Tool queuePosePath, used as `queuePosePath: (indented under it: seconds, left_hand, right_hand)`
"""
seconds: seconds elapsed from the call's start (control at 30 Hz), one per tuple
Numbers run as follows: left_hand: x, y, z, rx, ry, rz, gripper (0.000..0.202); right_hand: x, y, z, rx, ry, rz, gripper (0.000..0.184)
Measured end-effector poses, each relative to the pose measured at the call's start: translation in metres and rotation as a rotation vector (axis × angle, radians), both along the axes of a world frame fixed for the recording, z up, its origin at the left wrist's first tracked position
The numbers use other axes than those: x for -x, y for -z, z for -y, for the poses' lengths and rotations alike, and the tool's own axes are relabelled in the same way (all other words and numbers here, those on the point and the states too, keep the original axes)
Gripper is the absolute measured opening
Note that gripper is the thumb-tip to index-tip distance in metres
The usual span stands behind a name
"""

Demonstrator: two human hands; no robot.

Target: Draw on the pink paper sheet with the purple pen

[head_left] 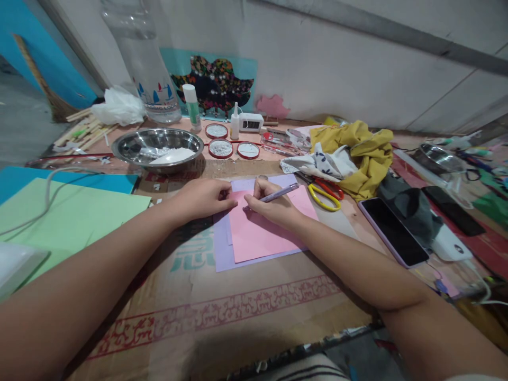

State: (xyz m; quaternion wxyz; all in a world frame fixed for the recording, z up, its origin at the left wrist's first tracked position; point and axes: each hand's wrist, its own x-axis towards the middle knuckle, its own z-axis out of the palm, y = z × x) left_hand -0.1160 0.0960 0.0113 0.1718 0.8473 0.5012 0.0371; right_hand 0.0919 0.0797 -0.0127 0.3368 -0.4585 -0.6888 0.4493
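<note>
A pink paper sheet (260,233) lies on top of a lilac sheet (222,254) on a cardboard work surface (222,312). My right hand (273,206) is closed round a grey pen (280,193), its tip touching the pink sheet's upper left part. My left hand (204,197) rests with curled fingers on the pink sheet's top left corner, pressing it down. Both forearms reach in from the bottom corners.
Yellow-handled scissors (323,194) lie right of the paper, beside a yellow cloth (365,153) and a phone (392,230). A steel bowl (156,145), red-rimmed lids of beads (220,148), a glue stick (192,106) and a big bottle (146,63) stand behind. Green paper (71,211) lies left.
</note>
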Motion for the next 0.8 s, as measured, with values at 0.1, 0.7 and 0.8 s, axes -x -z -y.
queuePosePath:
  seconds: [0.1, 0.7, 0.8]
  left_hand:
    - [-0.0003, -0.0001, 0.0001, -0.001, -0.005, -0.010, 0.037]
    - [-0.0012, -0.0022, 0.0020, 0.007, -0.013, -0.005, 0.037]
    - [-0.0015, -0.0024, 0.0026, 0.015, -0.014, -0.006, 0.037]
  right_hand:
    - [-0.0012, 0.0031, -0.0008, -0.018, -0.002, 0.024, 0.027]
    - [-0.0011, -0.0016, -0.0025, -0.035, 0.004, 0.056, 0.024]
    - [-0.0016, -0.0042, -0.0008, -0.023, 0.016, 0.035, 0.026]
